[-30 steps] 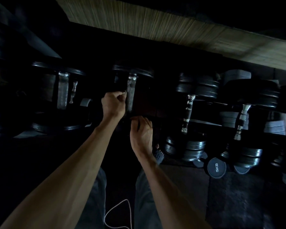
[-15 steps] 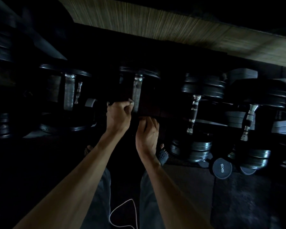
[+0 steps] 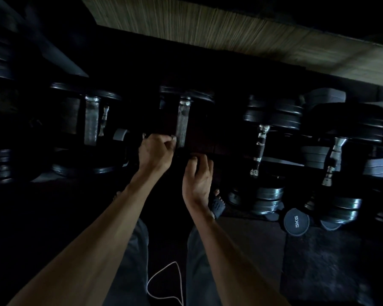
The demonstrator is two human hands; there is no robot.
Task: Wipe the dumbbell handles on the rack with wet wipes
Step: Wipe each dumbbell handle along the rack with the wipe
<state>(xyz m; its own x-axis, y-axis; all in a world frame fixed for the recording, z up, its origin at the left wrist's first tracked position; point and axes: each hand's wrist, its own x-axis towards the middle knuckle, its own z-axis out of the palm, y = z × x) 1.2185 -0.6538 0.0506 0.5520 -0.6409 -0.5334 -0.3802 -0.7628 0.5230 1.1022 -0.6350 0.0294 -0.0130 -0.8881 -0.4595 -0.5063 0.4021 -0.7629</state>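
Observation:
Dumbbells lie in a row on a dark rack. The middle one has a steel handle that runs away from me. Just left of that handle's near end, my left hand is clenched in a fist, and a small pale scrap, seemingly a wet wipe, shows at its fingertips. My right hand is lower and to the right, fingers curled over a dark edge in front of the handle. The gloom hides what that hand touches.
Another dumbbell handle lies to the left, and two with shiny grips to the right. A round 5KG weight and stacked plates sit on the floor at right. A white cable hangs between my legs.
My left fist has slid toward me along the middle handle, from its middle to its near end. The right hand has stayed just below it. The view shifted slightly.

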